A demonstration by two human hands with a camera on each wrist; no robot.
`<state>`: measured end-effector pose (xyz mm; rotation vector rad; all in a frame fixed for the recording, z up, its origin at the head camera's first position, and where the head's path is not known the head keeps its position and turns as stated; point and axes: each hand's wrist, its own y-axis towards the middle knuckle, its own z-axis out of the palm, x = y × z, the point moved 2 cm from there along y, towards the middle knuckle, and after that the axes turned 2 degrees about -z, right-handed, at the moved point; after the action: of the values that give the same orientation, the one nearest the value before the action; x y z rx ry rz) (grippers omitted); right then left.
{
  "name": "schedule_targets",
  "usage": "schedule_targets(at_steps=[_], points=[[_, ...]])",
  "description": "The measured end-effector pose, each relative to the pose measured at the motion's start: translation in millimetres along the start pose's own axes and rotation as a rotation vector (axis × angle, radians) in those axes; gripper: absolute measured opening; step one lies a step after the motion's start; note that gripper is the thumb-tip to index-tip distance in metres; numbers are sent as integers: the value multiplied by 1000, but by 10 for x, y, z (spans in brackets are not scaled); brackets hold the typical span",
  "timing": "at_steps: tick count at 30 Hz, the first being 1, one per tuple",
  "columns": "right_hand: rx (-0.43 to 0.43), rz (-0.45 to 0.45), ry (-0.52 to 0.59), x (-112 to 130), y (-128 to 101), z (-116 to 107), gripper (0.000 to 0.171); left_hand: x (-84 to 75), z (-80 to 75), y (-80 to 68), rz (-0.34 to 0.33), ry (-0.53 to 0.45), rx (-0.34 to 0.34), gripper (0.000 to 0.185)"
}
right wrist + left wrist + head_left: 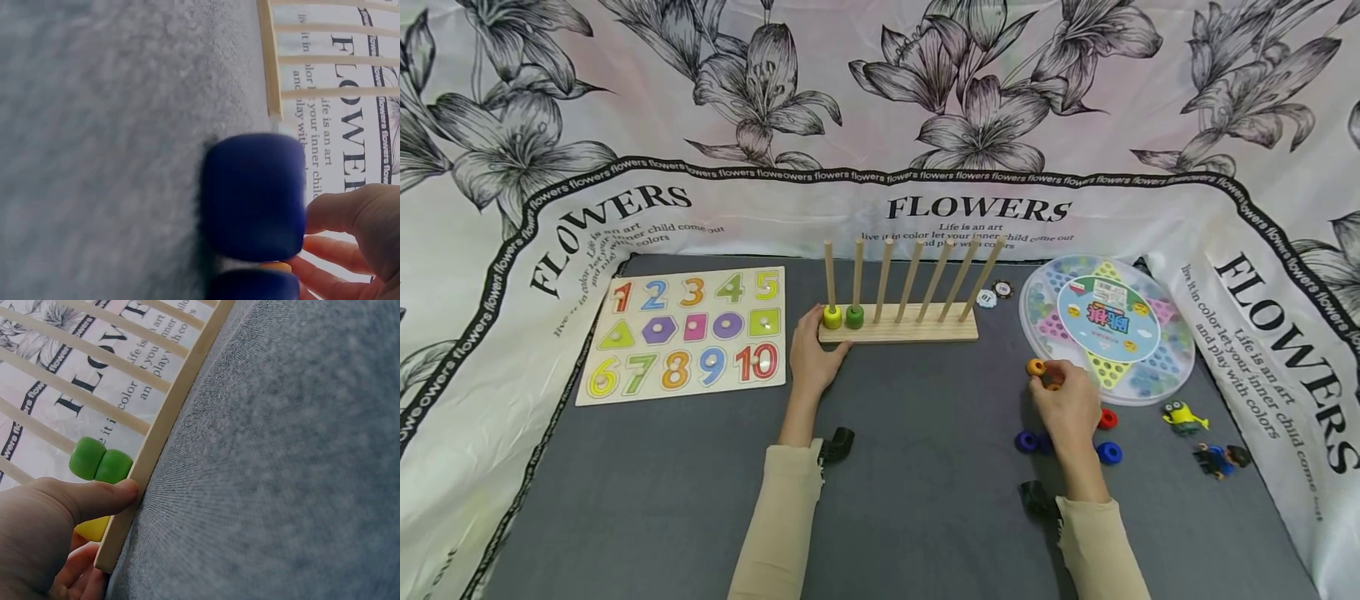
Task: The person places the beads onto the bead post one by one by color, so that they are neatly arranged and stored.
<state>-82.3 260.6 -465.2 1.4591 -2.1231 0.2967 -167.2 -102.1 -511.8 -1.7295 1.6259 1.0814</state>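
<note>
The wooden peg stand [910, 333], on the gray cloth [925, 500], is gripped at its left end by the left hand [817, 357]. Orange beads [1036, 367] are reached by the right hand [1069, 404]; whether one is pinched cannot be told.

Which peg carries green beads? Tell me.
The second peg from the left; the leftmost peg carries yellow beads instead, and the other five carry none.

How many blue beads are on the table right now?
3 visible: one blue bead left of the right hand, a second blue bead beside it, seemingly partly covered, and a third blue bead right of the wrist. The hand may hide more.
</note>
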Motion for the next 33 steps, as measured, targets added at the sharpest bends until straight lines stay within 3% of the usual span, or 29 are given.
schedule_targets(at_steps=[12, 24, 28, 33], points=[[76, -66, -7, 242, 101, 193, 28, 41, 20, -1, -18, 7, 5, 71], [2, -117, 75, 303, 217, 320, 24, 17, 14, 7, -3, 17, 4, 71], [-12, -121, 135, 421, 234, 314, 24, 24, 11, 9, -14, 15, 10, 71], [-51, -173, 275, 731, 261, 233, 27, 26, 1, 15, -17, 9, 10, 71]])
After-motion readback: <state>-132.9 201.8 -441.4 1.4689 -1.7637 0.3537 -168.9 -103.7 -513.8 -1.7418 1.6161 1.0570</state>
